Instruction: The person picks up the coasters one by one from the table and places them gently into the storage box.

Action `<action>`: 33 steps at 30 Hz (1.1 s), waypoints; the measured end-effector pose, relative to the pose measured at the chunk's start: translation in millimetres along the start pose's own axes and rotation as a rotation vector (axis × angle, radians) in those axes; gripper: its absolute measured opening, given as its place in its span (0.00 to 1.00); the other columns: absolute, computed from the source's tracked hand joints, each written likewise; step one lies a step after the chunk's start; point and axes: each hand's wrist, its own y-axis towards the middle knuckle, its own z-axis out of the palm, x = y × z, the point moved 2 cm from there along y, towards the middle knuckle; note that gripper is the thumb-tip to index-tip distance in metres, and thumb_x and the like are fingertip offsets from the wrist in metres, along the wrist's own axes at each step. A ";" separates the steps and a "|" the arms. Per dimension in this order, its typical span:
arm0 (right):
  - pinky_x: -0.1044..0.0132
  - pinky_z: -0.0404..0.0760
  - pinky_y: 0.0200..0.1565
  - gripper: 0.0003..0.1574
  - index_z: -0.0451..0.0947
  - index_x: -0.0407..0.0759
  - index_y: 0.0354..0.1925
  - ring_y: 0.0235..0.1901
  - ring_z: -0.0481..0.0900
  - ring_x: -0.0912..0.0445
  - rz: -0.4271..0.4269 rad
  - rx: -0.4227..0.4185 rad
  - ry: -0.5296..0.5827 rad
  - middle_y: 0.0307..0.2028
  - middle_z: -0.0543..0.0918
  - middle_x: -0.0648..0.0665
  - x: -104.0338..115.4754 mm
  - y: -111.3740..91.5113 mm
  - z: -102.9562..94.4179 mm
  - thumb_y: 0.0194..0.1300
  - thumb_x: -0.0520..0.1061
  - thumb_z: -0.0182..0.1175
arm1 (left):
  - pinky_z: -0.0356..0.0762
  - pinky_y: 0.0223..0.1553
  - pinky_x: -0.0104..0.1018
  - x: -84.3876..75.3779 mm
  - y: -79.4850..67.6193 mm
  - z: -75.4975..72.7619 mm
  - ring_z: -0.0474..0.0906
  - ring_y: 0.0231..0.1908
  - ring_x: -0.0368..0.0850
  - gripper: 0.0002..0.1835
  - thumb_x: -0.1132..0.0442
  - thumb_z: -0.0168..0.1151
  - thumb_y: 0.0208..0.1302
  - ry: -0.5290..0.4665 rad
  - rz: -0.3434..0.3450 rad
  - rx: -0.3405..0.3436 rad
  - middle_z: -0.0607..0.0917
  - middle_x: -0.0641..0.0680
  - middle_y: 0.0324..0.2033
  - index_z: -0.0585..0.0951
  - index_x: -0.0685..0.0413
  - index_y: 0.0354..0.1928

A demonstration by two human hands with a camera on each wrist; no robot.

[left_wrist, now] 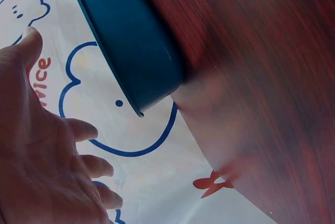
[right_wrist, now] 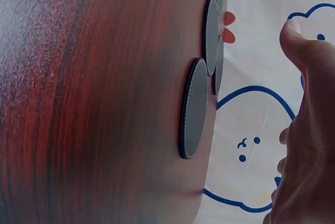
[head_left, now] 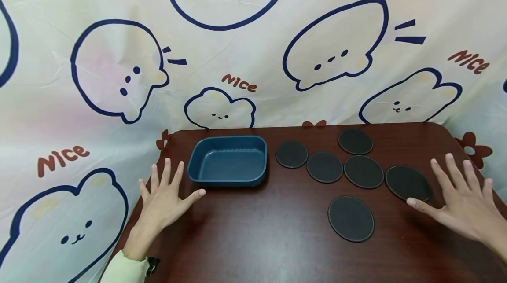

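My left hand (head_left: 162, 199) spreads its fingers above the table's left side, holding nothing, near a blue rectangular tray (head_left: 233, 166). The tray's outer wall (left_wrist: 131, 41) shows beside that hand in the left wrist view. Over on the right, my right hand (head_left: 465, 201) also has its fingers spread and holds nothing. Its thumb overlaps the edge of the rightmost round black coaster (head_left: 408, 182) in the head view. In the right wrist view, that coaster (right_wrist: 194, 110) has pale stitching round its rim, and the hand (right_wrist: 314, 124) is apart from it.
Several more black coasters lie flat right of the tray, among them a near one (head_left: 350, 218) and a far one (head_left: 355, 141). All rest on a dark brown wooden table (head_left: 253, 239). A cartoon-printed cloth (head_left: 273, 102) hangs behind and beside the table.
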 end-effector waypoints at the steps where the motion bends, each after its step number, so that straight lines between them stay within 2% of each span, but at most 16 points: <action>1: 0.17 0.20 0.71 0.86 0.23 0.41 0.86 0.80 0.16 0.24 -0.006 -0.003 0.005 0.82 0.21 0.27 0.2 0.2 0.3 0.62 0.82 0.64 | 0.23 0.70 0.90 0.1 -0.1 0.0 0.28 0.82 0.82 0.64 0.18 0.56 0.63 0.003 -0.001 0.000 0.41 0.71 0.85 0.51 0.53 0.87; 7: 0.18 0.21 0.72 0.84 0.25 0.36 0.85 0.80 0.18 0.23 -0.036 -0.004 0.026 0.82 0.22 0.24 -0.9 1.5 1.3 0.64 0.79 0.65 | 0.25 0.70 0.89 1.5 -0.7 0.8 0.28 0.82 0.81 0.65 0.16 0.55 0.62 0.008 -0.005 0.000 0.41 0.71 0.86 0.51 0.53 0.87; 14: 0.18 0.22 0.72 0.83 0.27 0.32 0.85 0.81 0.20 0.23 -0.061 0.002 0.056 0.82 0.26 0.22 -3.3 6.1 3.9 0.65 0.77 0.66 | 0.25 0.71 0.88 4.1 2.2 0.4 0.28 0.83 0.80 0.63 0.21 0.59 0.64 -0.019 0.003 -0.012 0.41 0.70 0.86 0.50 0.53 0.87; 17: 0.17 0.24 0.71 0.82 0.28 0.31 0.85 0.81 0.20 0.23 -0.092 0.010 0.097 0.82 0.28 0.20 -5.0 10.1 5.3 0.66 0.73 0.68 | 0.26 0.72 0.88 6.9 4.7 0.5 0.29 0.83 0.79 0.64 0.20 0.59 0.63 -0.038 0.011 -0.019 0.41 0.70 0.86 0.50 0.53 0.88; 22: 0.17 0.24 0.71 0.82 0.25 0.32 0.85 0.82 0.16 0.28 -0.133 0.055 0.200 0.82 0.24 0.23 -11.2 15.7 9.6 0.67 0.67 0.71 | 0.29 0.74 0.86 12.4 9.6 1.8 0.31 0.84 0.78 0.66 0.23 0.64 0.63 -0.082 0.039 -0.018 0.41 0.70 0.86 0.48 0.55 0.88; 25: 0.15 0.28 0.70 0.82 0.24 0.36 0.85 0.82 0.17 0.29 -0.125 0.074 0.245 0.83 0.22 0.27 -16.2 18.5 12.4 0.67 0.66 0.72 | 0.30 0.75 0.84 14.4 12.7 2.6 0.32 0.84 0.77 0.65 0.26 0.67 0.64 -0.123 0.062 -0.011 0.42 0.70 0.86 0.47 0.55 0.88; 29: 0.10 0.41 0.65 0.81 0.24 0.41 0.86 0.83 0.24 0.25 -0.098 0.092 0.266 0.84 0.23 0.29 -23.2 22.0 15.3 0.68 0.66 0.72 | 0.34 0.77 0.82 15.1 16.8 3.7 0.35 0.84 0.76 0.65 0.29 0.69 0.64 -0.172 0.075 0.008 0.43 0.69 0.86 0.45 0.54 0.88; 33: 0.10 0.50 0.61 0.81 0.22 0.42 0.86 0.80 0.32 0.19 -0.076 0.117 0.276 0.84 0.24 0.28 -29.4 24.7 16.9 0.69 0.66 0.71 | 0.46 0.74 0.84 16.6 19.9 4.9 0.40 0.84 0.75 0.65 0.30 0.69 0.65 -0.193 0.072 0.035 0.44 0.67 0.87 0.43 0.51 0.88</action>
